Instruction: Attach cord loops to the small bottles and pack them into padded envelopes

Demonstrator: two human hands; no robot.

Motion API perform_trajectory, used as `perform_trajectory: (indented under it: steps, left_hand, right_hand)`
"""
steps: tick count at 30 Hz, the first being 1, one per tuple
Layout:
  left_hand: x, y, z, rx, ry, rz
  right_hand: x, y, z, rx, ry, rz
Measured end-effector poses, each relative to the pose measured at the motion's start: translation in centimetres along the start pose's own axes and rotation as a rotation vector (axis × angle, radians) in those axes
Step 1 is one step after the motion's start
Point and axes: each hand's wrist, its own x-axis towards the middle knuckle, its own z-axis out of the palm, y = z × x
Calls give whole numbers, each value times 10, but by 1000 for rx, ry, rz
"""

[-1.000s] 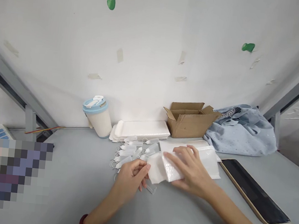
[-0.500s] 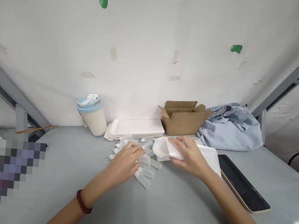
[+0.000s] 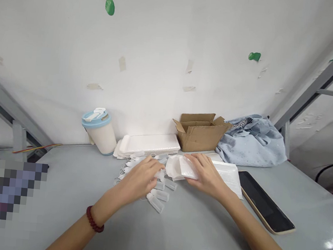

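My left hand (image 3: pixel 141 179) is closed, fingers curled over a pile of small translucent bottles (image 3: pixel 159 195) with white caps and thin loops. At its fingertips is a white-ended bottle (image 3: pixel 159 175), partly hidden by the fingers, close to the envelope's mouth. My right hand (image 3: pixel 205 176) grips a white padded envelope (image 3: pixel 188 167), thumb below and fingers on top. The mouth of this envelope gapes towards my left hand. Beneath my right wrist lies another white envelope (image 3: pixel 232 174), flat on the grey table (image 3: pixel 191 229).
Behind the bottles, a stack of white envelopes (image 3: pixel 153 142) lies against the wall. A lidded cup (image 3: pixel 102 134) stands to its left. An open cardboard box (image 3: pixel 203 136) and a light blue cloth bundle (image 3: pixel 253 145) are at the back right. A phone (image 3: pixel 268 201) lies at right.
The view has shifted slightly. At my left fingertips a white end now shows where a clear bottle body showed before. My right hand keeps its grip on the envelope.
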Motion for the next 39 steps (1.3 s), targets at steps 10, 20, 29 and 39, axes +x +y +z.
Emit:
perform_trajectory:
  steps: [10,20,29,39]
  left_hand:
    - [0,7,-6,-609,373,-351]
    - [6,12,25,-629,401,-470]
    - [10,15,35,-395,447,-544]
    - [14,25,41,-258,341,-301]
  right_hand:
    - [1,-5,-2,44,42,28]
    - [1,-14,-3,75,70,-2]
    - [0,-20,-4,59,83,-12]
    - [1,-18,-2,69,95,-20]
